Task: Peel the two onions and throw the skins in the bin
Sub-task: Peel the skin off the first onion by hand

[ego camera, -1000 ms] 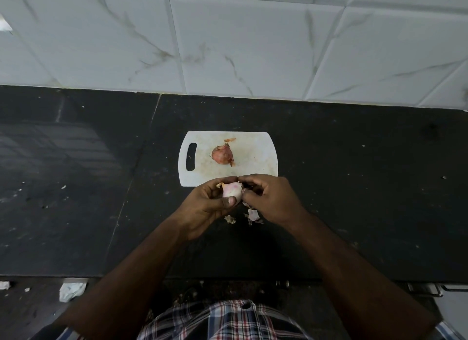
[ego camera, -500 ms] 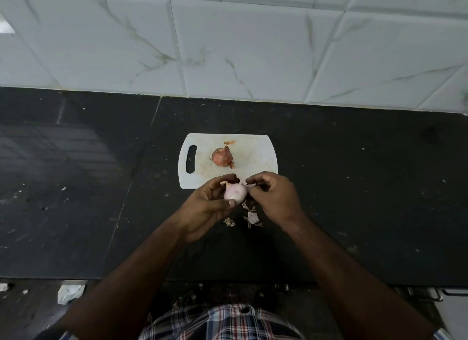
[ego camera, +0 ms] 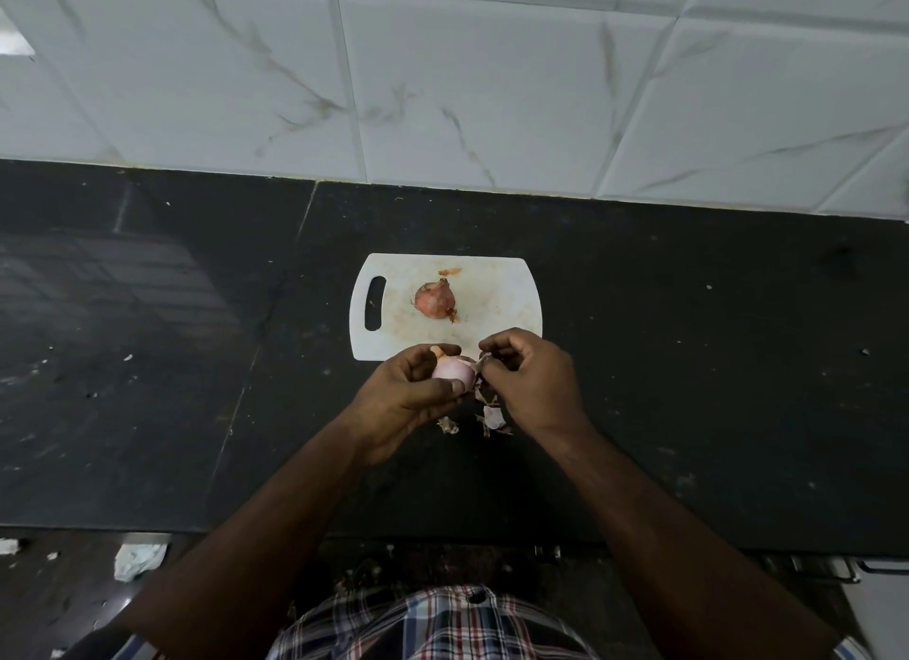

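Black stone counter [ego camera: 688,413] under white marble-look wall tiles [ego camera: 492,93]. White cutting board [ego camera: 501,290] mid-counter, handle slot at left. Unpeeled onion [ego camera: 434,299] sits on board, small skin flake [ego camera: 450,271] just behind it. Left hand [ego camera: 408,398] cups second onion [ego camera: 452,370], mostly peeled, pale pink, over counter at board's near edge. Right hand [ego camera: 533,379] fingers pinched on skin strip [ego camera: 479,362] attached at that onion's right side. Loose skin scraps [ego camera: 492,419] on counter below hands. Bin not visible.
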`<state>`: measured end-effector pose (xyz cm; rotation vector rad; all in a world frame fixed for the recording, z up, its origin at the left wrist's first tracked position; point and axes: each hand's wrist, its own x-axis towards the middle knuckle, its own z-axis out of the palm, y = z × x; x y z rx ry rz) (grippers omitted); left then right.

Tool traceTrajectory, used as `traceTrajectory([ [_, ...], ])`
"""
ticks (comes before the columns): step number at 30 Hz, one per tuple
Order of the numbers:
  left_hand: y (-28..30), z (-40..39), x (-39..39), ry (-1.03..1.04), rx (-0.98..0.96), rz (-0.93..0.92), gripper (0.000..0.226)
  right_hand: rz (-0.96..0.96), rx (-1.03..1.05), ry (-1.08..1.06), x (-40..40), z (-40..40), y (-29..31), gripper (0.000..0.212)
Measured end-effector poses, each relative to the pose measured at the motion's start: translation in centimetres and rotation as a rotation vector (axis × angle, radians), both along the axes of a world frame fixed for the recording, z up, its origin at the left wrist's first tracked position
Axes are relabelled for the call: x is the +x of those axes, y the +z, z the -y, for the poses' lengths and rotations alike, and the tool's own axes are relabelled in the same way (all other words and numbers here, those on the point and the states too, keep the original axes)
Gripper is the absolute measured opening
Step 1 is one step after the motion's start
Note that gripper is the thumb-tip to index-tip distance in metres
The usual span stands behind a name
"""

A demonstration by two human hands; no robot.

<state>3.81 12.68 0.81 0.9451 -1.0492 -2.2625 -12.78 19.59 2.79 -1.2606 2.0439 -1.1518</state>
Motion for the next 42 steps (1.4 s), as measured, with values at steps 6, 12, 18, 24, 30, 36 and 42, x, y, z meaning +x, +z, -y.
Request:
traceTrajectory([
  [6, 0.4, -0.3, 0.3, -0.047, -0.024, -0.006, 0.044, -0.094, 0.063, -0.012, -0.7, 0.1, -0.3, 0.018],
  [12, -0.1, -0.4, 0.6, -0.063, -0.028, -0.032, 0.051, -0.184, 0.146, 0.032, -1.0, -0.2, -0.8, 0.022],
  [18, -0.3, -0.5, 0.8, -0.071, -0.033, -0.076, 0.047, -0.248, 0.231, 0.017, -1.6, -0.4, -1.3, 0.021],
  [24, -0.2, 0.2, 1.3, -0.026, -0.055, -0.075, 0.051, -0.113, 0.281, 0.065, -2.1, -0.8, -0.8, 0.025],
  [30, 0.0, 0.0, 0.9, -0.038, -0.108, -0.051, 0.042, 0.53, 0.252, 0.202, -0.1, -0.7, 1.1, 0.038],
  [36, 0.4, -0.3, 0.8, -0.015, -0.172, -0.027, 0.036, 0.598, 0.185, 0.238, 0.0, -0.8, 1.1, 0.021],
  [42, 0.4, -0.5, 0.8, -0.027, -0.233, 0.006, 0.04, 0.273, 0.188, 0.189, 0.5, -0.9, 0.5, 0.028],
])
